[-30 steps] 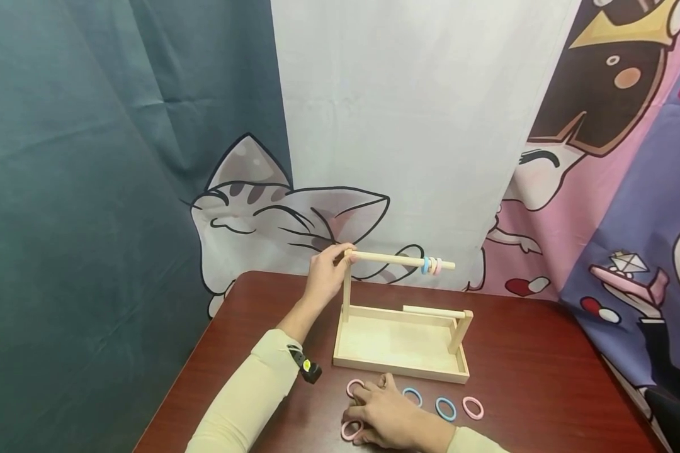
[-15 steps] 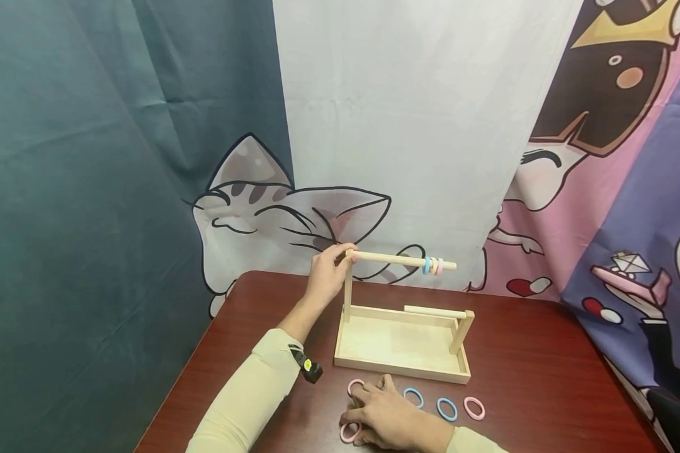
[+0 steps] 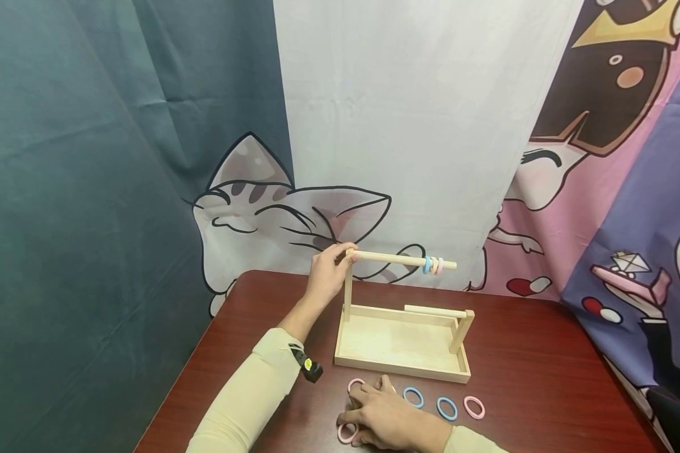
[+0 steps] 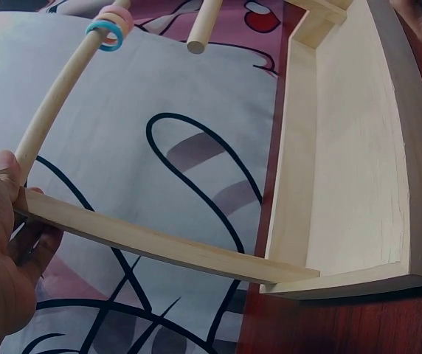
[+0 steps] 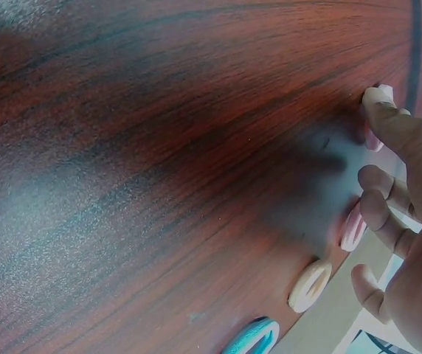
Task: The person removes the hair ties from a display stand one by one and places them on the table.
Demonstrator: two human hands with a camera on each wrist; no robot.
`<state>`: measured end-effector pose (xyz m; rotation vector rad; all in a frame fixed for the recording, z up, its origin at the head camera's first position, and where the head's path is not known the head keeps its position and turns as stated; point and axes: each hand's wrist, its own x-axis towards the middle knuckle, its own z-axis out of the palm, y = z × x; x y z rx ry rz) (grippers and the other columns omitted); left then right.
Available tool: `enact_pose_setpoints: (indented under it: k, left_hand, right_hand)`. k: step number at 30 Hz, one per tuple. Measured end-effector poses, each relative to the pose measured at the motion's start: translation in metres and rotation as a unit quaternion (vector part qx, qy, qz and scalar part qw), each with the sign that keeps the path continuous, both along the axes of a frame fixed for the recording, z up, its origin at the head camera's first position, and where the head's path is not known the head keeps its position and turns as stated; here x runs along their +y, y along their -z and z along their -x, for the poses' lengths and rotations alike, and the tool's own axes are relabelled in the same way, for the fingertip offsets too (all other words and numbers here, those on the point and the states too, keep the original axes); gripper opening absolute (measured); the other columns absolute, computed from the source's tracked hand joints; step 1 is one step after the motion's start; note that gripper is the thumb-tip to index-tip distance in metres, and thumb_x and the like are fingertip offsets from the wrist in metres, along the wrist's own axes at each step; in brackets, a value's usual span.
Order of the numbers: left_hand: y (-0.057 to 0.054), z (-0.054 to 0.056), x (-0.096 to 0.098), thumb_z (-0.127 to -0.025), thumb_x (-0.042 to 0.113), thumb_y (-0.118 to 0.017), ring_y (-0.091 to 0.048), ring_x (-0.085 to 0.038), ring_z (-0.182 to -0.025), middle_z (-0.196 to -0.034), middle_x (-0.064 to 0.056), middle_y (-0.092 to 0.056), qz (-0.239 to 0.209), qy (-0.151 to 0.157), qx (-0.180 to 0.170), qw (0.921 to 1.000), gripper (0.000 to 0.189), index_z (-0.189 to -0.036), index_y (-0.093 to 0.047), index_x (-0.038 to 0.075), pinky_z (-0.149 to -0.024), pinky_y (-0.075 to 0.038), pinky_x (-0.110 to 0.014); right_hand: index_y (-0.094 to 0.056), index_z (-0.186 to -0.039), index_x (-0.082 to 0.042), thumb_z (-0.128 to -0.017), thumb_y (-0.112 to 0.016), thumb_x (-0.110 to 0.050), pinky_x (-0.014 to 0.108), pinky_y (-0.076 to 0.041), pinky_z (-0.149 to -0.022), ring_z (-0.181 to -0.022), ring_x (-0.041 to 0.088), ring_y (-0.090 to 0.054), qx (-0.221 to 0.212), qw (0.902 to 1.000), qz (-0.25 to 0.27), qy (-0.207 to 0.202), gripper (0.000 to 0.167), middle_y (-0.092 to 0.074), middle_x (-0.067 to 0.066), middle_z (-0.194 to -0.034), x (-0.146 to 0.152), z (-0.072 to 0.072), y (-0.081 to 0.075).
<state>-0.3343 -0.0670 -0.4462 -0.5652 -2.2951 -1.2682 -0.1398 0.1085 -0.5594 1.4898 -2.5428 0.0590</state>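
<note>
My left hand (image 3: 327, 274) grips the top corner of a wooden stand, where the tall post (image 4: 144, 240) meets the upper rod (image 3: 391, 258). Blue, cream and pink rings (image 3: 432, 265) hang near that rod's free end. Low over the table, my right hand (image 3: 382, 412) has thumb and index finger at opposite sides of a pink ring (image 3: 347, 433), holding it against the tabletop. Its other fingers are bent above the table. Beyond them lies another pink ring (image 3: 355, 385), partly covered. The right wrist view shows a cream ring (image 5: 310, 285) beside a blue ring (image 5: 251, 338).
The stand's shallow tray base (image 3: 396, 343) sits on the reddish-brown table (image 3: 527, 358). A shorter post (image 3: 461, 331) carries a lower rod (image 3: 433, 311). Two blue rings, one at the right (image 3: 446, 409), and a pink ring (image 3: 474, 408) lie before the tray. Printed curtains (image 3: 419, 126) hang behind.
My right hand has shifted slightly left, and the pink ring at its thumb and index finger has slid left with it. The left hand keeps its grip on the stand.
</note>
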Motion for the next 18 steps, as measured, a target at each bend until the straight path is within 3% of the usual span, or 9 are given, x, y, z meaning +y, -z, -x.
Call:
enact_pose_setpoints:
  k: [12,18]
  left_hand:
    - [0.002,0.002,-0.001,-0.100,0.039,-0.078,-0.070,-0.022,-0.090,-0.109,-0.006,-0.079,-0.007,0.004,-0.007,0.9999,0.034,-0.126,-0.081,0.018,-0.078,-0.060,-0.039]
    - [0.001,0.001,-0.001,-0.100,0.038,-0.078,-0.070,-0.023,-0.089,-0.107,-0.006,-0.079,-0.007,0.003,-0.002,1.0000,0.031,-0.124,-0.081,0.019,-0.079,-0.060,-0.040]
  right_hand:
    - [-0.073,-0.134,-0.041,-0.094,-0.081,-0.058,0.029,-0.024,-0.077,-0.094,-0.002,-0.049,-0.027,0.9996,-0.003,0.011,0.044,-0.055,-0.015,-0.107,0.004,0.001,-0.005]
    - [-0.073,-0.132,-0.037,-0.096,-0.081,-0.055,0.035,-0.040,-0.081,-0.099,0.003,-0.058,0.026,0.9992,0.014,0.027,0.042,-0.059,-0.013,-0.111,0.016,0.006,-0.017]
